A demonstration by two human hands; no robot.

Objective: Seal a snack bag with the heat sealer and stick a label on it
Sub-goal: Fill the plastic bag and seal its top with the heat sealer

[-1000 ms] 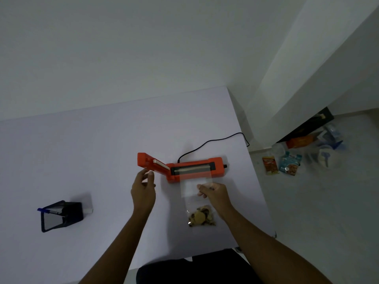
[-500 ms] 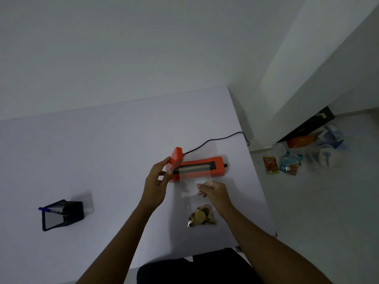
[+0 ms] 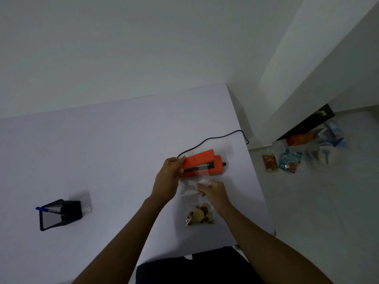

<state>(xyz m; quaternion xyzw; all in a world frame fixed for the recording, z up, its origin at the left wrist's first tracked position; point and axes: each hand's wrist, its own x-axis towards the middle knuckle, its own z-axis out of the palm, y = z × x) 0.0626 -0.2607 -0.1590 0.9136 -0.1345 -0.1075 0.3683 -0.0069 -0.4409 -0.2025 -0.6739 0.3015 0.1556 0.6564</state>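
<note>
orange heat sealer point(image 3: 202, 161) gripped by left hand point(image 3: 167, 181), right hand point(image 3: 214, 191) pinching snack bag point(image 3: 200, 215)

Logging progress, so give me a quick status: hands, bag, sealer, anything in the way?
Left hand grips heat sealer lid, not fully shut. Right hand pinches snack bag, mouth across the sealing strip. Nothing in the way.
</note>
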